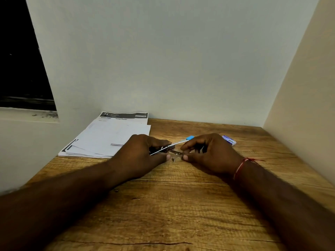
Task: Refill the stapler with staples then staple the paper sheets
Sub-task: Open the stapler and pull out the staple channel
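left hand [143, 153] + right hand [211, 151] grip stapler [178, 142] | body mostly hidden

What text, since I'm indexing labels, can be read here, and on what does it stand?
"34": white, in the dark header of the top paper.
Other words in and under that header: too blurred to read.
Small dark strip at the paper's near left corner: unreadable.
Blue and white box: print too small to read.
Stapler: no text shows.
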{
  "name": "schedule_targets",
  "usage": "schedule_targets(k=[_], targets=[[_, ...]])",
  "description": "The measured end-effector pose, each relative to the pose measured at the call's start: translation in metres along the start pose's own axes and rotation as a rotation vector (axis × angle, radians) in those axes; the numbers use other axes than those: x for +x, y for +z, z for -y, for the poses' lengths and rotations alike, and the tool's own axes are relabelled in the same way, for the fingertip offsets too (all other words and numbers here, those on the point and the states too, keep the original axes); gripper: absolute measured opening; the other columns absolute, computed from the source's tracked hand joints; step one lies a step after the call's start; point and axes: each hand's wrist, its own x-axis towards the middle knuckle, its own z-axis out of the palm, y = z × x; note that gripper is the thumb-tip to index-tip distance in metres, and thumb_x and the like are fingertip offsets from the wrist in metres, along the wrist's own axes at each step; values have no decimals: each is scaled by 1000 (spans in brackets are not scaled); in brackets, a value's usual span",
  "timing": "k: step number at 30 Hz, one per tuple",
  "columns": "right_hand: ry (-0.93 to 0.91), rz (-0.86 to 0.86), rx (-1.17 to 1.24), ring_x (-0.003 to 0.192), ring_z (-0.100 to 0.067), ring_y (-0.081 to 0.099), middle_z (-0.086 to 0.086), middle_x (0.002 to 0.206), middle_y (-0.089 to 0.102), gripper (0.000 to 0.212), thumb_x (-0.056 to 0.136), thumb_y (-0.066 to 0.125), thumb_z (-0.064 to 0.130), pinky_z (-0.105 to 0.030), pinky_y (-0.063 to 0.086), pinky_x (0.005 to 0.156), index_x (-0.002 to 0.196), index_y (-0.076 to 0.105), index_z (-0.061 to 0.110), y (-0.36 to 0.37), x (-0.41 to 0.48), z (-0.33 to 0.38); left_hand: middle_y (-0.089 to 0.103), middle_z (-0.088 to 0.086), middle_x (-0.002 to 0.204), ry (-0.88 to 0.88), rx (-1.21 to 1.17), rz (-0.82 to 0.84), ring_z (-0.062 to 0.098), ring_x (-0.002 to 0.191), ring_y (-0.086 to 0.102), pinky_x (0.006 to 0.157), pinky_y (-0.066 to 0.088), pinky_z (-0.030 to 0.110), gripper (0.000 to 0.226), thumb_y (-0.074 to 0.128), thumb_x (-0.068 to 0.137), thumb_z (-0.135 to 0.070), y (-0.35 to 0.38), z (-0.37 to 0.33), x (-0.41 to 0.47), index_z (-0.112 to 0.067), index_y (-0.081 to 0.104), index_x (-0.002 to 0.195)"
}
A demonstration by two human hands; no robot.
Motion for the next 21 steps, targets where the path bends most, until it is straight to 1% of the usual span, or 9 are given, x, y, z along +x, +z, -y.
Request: schedule_targets(k=[1,3,5,9,11,13,15,18,21], targets=[[-23,-4,-1,66,6,63,13,85,82,19,86,95,26,-11,48,59,100,89,38,0,0,0,88,-24,115,7,-8,8,-5,102,79,93,65,28,33,87,99,-42,0,-1,0,-49,84,131],[-63,-10,-2,68,2,63,9,88,83,17,93,89,26,-14,49,62,101,88,40,-1,2,0,85,-28,89,9,-26,22,-6,79,76,72,58,27,15,79,107,-42,0,0,3,-50,89,115],[-89,-29,-24,75,-9,67,11,92,82,17,98,84,25,-23,53,69,105,87,40,-1,5,1,75,-25,69,2,-19,16,-7,58,62,58,43,19,24,72,111,-44,0,-1,3,-43,85,91],[-139,-92,-31,85,-15,71,12,96,82,17,104,77,23,-37,58,79,105,85,38,2,8,-1,79,-22,76,-32,-48,52,-7,66,64,67,46,22,39,66,115,-43,2,-1,2,-41,77,78],[-119,-98,-1,93,-14,75,13,98,83,16,105,75,23,-39,61,85,105,85,36,2,10,-3,78,-25,77,-31,-32,54,-6,63,63,63,42,19,37,66,115,-42,2,-1,2,-44,77,79],[-71,-90,51,100,-12,78,13,100,84,17,106,73,21,-38,62,91,105,85,33,1,13,-4,80,-20,80,-13,-2,62,4,64,64,63,43,27,33,67,115,-42,3,1,4,-43,79,84],[-25,-83,81,99,-2,78,16,100,85,18,107,72,20,-27,58,89,103,85,32,1,14,-6,83,-9,87,-5,23,70,17,75,69,69,49,34,27,67,114,-41,2,4,4,-38,85,94],[67,-78,162,98,-10,79,9,99,86,20,109,70,19,-15,58,81,100,85,28,2,15,-10,86,-14,108,-15,37,56,9,98,75,89,57,35,19,71,113,-38,2,5,4,-38,89,119],[121,-73,208,98,-11,80,6,98,87,20,109,70,17,-17,56,82,98,86,25,2,17,-13,83,-21,114,-16,48,33,2,104,72,92,54,32,20,75,110,-38,3,2,3,-41,88,124]])
